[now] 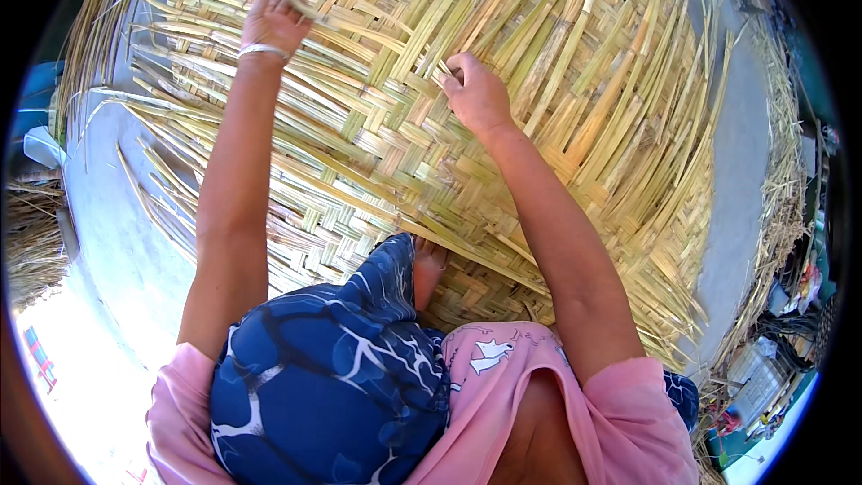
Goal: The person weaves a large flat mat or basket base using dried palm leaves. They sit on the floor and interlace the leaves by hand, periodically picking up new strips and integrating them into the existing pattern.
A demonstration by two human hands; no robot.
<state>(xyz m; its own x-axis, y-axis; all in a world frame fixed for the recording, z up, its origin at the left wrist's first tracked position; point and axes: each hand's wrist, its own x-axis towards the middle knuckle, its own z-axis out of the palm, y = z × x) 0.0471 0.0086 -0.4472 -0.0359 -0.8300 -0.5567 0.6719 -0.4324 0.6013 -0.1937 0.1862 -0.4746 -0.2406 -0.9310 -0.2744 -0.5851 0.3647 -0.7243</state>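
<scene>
A large woven mat [409, 148] of flat, pale green and straw-coloured split-cane strips spreads under both my arms. At the far left, my left hand [274, 25] is closed on a strip [301, 6] whose short curved part shows at the fingers. Near the middle of the weave, my right hand [476, 92] pinches a thin strip [445, 70] between thumb and fingers; its other fingers are curled under, out of sight. Long loose strips [588, 63] fan out on the right of the mat, and more strip ends [171, 112] stick out on the left.
My bare foot [429, 271] rests on the mat beside my bent knee in blue patterned cloth [314, 386]. Grey floor [738, 171] borders the mat. Bundled thin stalks [99, 18] lie at the far left; dry straw [781, 153] and assorted clutter [763, 377] line the right.
</scene>
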